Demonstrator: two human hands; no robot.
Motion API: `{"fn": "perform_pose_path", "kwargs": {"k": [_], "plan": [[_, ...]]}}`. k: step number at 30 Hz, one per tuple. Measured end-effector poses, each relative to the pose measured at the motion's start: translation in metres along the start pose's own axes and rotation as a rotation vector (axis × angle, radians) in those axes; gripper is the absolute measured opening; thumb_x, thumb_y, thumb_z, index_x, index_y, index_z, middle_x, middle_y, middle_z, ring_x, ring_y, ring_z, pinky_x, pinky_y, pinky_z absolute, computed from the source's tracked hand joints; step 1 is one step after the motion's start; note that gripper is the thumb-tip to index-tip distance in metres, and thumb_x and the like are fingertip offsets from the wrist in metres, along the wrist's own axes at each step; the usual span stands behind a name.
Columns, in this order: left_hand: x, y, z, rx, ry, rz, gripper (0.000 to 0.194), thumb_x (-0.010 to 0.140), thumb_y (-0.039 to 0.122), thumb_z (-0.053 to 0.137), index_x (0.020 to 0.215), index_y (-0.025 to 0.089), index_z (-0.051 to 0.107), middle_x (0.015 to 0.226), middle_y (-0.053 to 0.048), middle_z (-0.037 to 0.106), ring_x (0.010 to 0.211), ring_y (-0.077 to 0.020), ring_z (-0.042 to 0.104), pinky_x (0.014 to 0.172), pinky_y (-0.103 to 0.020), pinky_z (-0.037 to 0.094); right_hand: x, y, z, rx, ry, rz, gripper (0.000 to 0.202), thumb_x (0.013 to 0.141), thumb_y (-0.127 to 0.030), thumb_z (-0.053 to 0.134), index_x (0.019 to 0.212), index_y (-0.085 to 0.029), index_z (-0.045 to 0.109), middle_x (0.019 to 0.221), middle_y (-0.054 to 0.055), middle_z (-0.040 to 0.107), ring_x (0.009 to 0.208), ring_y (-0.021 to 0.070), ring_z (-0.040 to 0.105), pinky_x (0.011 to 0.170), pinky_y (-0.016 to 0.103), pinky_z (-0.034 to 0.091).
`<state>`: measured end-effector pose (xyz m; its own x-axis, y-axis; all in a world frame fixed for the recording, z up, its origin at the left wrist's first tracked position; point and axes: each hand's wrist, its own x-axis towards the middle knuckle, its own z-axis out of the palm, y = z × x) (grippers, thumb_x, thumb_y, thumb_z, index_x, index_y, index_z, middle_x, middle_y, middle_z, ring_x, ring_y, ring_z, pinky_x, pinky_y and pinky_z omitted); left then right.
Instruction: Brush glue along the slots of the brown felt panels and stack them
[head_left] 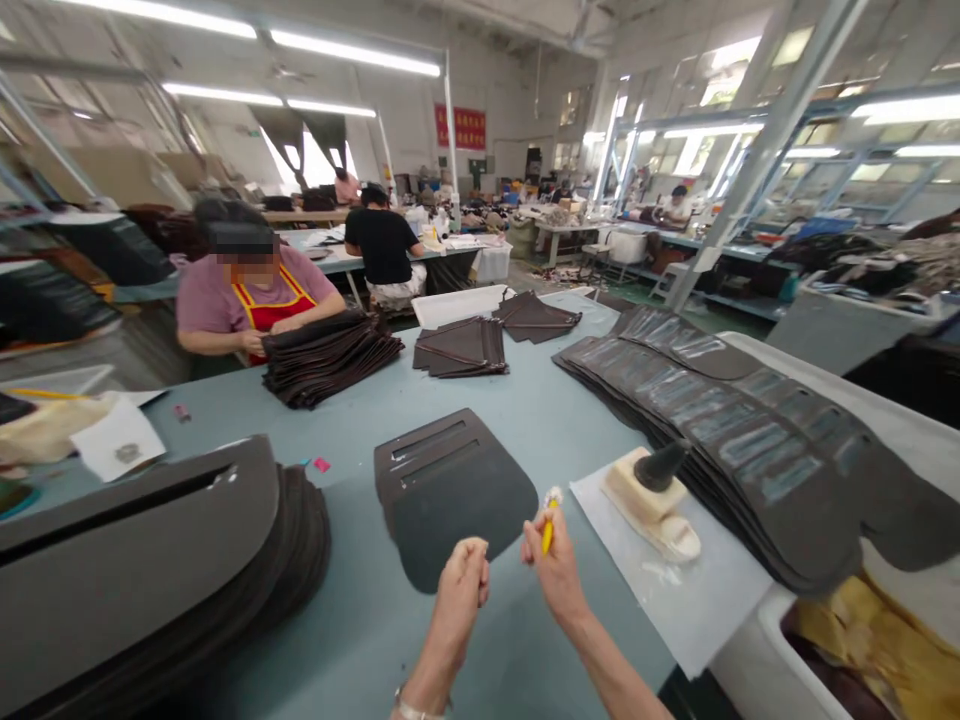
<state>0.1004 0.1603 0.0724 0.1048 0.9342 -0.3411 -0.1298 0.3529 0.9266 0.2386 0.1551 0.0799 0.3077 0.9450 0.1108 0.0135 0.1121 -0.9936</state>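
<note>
My right hand [556,570] is closed around a yellow-handled brush [550,525], whose whitish tip points up and away from me. Just left of it, my left hand [461,590] has its fingers curled together; whatever they may hold is hidden. In front of both hands a dark panel [457,500] with rounded corners and two long slots lies flat on the blue-green table [352,610], apparently with another piece under it. To the right, a cream-coloured glue container [637,495] with a black cone-shaped top stands on a white sheet [697,600].
A tall stack of dark slotted panels [150,560] fills the left. Overlapping panels with shiny glue streaks [720,420] spread along the right. Across the table a co-worker [255,270] handles a pile of dark pieces [330,355]. Smaller dark pieces [465,347] lie at the back.
</note>
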Motion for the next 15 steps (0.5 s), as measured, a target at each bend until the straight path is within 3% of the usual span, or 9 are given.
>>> {"fn": "perform_pose_path", "kwargs": {"k": [3, 6, 8, 10, 12, 15], "plan": [[-0.024, 0.017, 0.010, -0.010, -0.015, 0.142, 0.051, 0.068, 0.058, 0.064, 0.097, 0.018, 0.051, 0.079, 0.000, 0.055, 0.069, -0.0104, 0.052, 0.060, -0.021, 0.041, -0.030, -0.037, 0.000, 0.218, 0.004, 0.048, 0.025, 0.088, -0.044, 0.052, 0.085, -0.024, 0.038, 0.079, -0.002, 0.059, 0.071, 0.0122, 0.058, 0.071, 0.027, 0.048], [-0.047, 0.027, 0.018, -0.007, -0.108, 0.227, 0.054, 0.068, 0.054, 0.066, 0.105, 0.018, 0.050, 0.101, -0.007, 0.058, 0.092, -0.0157, 0.056, 0.076, -0.025, 0.045, -0.068, -0.061, 0.008, 0.287, 0.055, 0.054, 0.024, 0.087, -0.045, 0.055, 0.090, -0.024, 0.043, 0.095, 0.001, 0.060, 0.087, 0.0149, 0.062, 0.081, 0.031, 0.049], [-0.063, 0.029, 0.022, 0.016, -0.151, 0.240, 0.046, 0.074, 0.054, 0.061, 0.102, 0.019, 0.050, 0.088, -0.003, 0.059, 0.080, -0.0134, 0.056, 0.072, -0.024, 0.045, -0.097, -0.067, 0.018, 0.279, 0.098, 0.059, 0.023, 0.088, -0.045, 0.054, 0.093, -0.024, 0.045, 0.098, 0.001, 0.059, 0.094, 0.0155, 0.061, 0.085, 0.031, 0.049], [-0.077, 0.030, 0.023, 0.034, -0.106, 0.229, 0.037, 0.080, 0.057, 0.051, 0.085, 0.020, 0.050, 0.068, 0.003, 0.053, 0.062, -0.0102, 0.050, 0.060, -0.022, 0.042, -0.126, -0.068, 0.031, 0.246, 0.129, 0.080, 0.021, 0.089, -0.044, 0.051, 0.096, -0.025, 0.045, 0.101, 0.002, 0.059, 0.100, 0.0155, 0.059, 0.090, 0.030, 0.047], [-0.088, 0.029, 0.023, 0.029, -0.034, 0.206, 0.041, 0.081, 0.061, 0.045, 0.070, 0.021, 0.045, 0.057, 0.005, 0.046, 0.052, -0.0088, 0.044, 0.052, -0.021, 0.038, -0.153, -0.068, 0.043, 0.178, 0.147, 0.097, 0.020, 0.091, -0.043, 0.049, 0.099, -0.025, 0.045, 0.106, 0.002, 0.058, 0.109, 0.0152, 0.055, 0.096, 0.029, 0.044], [-0.097, 0.024, 0.022, -0.033, -0.057, 0.038, 0.048, 0.080, 0.066, 0.041, 0.062, 0.021, 0.042, 0.049, 0.005, 0.041, 0.045, -0.0083, 0.039, 0.046, -0.023, 0.034, -0.182, -0.071, 0.052, 0.081, 0.161, 0.056, 0.018, 0.092, -0.042, 0.047, 0.099, -0.025, 0.044, 0.118, 0.004, 0.054, 0.123, 0.0149, 0.044, 0.106, 0.030, 0.035]]}}
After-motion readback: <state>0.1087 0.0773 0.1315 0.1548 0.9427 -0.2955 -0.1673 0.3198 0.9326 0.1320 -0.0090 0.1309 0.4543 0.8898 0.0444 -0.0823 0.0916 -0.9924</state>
